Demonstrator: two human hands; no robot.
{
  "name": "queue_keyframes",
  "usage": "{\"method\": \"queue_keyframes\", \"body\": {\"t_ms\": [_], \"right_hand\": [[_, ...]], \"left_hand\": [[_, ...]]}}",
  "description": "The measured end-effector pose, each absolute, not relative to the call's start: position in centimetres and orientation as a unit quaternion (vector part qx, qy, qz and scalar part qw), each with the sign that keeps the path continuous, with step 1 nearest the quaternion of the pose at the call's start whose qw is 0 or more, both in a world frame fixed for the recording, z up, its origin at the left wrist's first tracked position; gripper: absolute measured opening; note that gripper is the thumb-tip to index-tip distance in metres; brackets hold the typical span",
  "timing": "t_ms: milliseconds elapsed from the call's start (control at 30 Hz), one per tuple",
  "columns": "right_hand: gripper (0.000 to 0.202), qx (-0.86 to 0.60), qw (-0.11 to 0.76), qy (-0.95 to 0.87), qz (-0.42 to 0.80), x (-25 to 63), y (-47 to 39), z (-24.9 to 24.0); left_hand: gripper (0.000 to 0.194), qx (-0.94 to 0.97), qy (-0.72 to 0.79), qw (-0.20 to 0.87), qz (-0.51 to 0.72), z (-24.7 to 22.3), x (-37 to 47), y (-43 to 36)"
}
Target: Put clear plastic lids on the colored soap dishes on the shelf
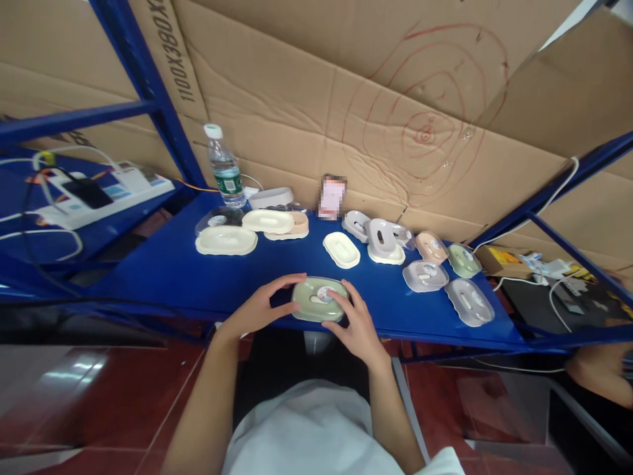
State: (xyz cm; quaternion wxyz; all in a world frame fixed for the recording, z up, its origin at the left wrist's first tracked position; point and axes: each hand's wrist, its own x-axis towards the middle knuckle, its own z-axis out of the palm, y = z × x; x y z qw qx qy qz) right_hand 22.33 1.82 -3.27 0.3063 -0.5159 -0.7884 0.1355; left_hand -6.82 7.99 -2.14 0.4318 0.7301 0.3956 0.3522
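A green oval box (307, 310) with a clear cover and a round sticker lies at the front edge of the blue table, between my two hands. My left hand (262, 303) grips its left end, thumb and fingers on the rim. Round its right end is my right hand (355, 320), with one finger on the cover near the sticker. Just behind the box lies a cream oval tray (341, 250). Further right sit a grey box (425, 276), a larger grey box (469, 302), a peach box (432, 248) and another green box (463, 260).
Cream trays (226, 241) and a water bottle (226, 168) stand at the back left. A phone (331, 197) leans on the cardboard wall. Grey lids (382, 236) are piled behind the boxes. Another person's arm (603, 366) shows at far right.
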Motion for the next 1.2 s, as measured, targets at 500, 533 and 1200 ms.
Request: {"method": "queue_keyframes", "body": {"t_ms": [500, 533, 1200], "right_hand": [[0.068, -0.745, 0.288, -0.597, -0.076, 36.5, -3.6, -3.8], [0.071, -0.753, 0.297, -0.578, -0.102, 35.8, -3.4, -3.8], [0.049, -0.574, 0.09, -0.811, -0.066, 21.8, 13.6, 0.0]], "left_hand": [[0.053, 0.763, 0.541, 0.063, 0.349, 0.1, -10.8, 16.5], [0.053, 0.759, 0.566, 0.036, 0.32, 0.3, -11.2, 17.5], [0.034, 0.782, 0.505, 0.051, 0.363, -4.5, -3.2, 6.9]]}}
